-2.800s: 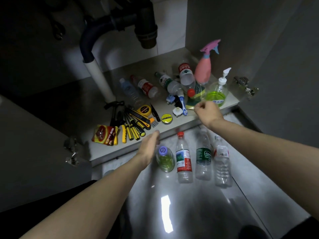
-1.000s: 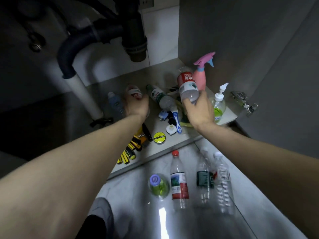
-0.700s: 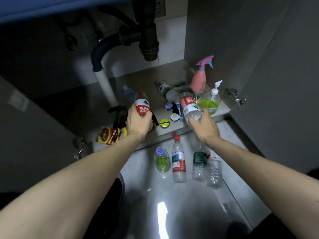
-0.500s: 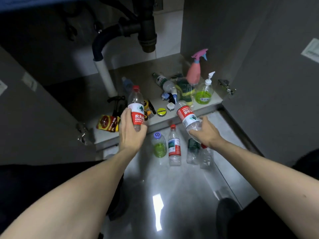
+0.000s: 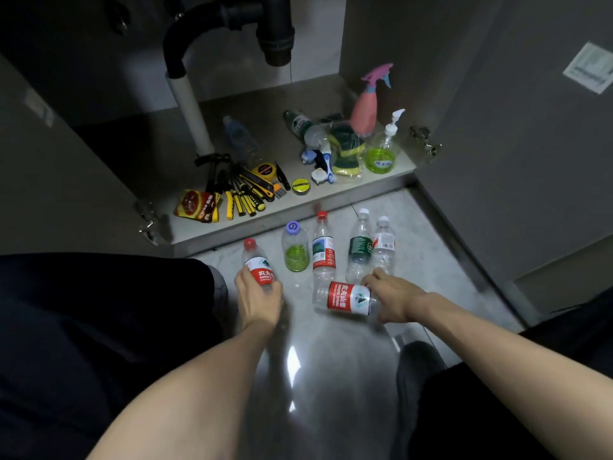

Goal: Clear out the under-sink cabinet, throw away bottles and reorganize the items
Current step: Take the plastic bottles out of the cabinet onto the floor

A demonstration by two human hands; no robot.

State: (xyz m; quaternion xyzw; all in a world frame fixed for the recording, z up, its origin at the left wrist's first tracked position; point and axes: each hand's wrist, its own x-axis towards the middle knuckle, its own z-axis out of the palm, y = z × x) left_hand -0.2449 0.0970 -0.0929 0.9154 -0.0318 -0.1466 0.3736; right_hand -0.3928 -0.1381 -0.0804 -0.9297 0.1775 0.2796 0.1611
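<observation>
Floor (image 5: 331, 376): glossy tile, four bottles standing (one (image 5: 295, 249) holds green liquid).
Left hand (image 5: 257, 302): fingers clamped on upright red-label bottle (image 5: 258, 265).
Right hand (image 5: 393, 298): fingers clamped on lying bottle (image 5: 345, 298).

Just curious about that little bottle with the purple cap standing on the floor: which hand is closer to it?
Left. The left hand grips a red-labelled bottle standing just beside the purple-capped bottle. The right hand holds a lying bottle further right.
</observation>
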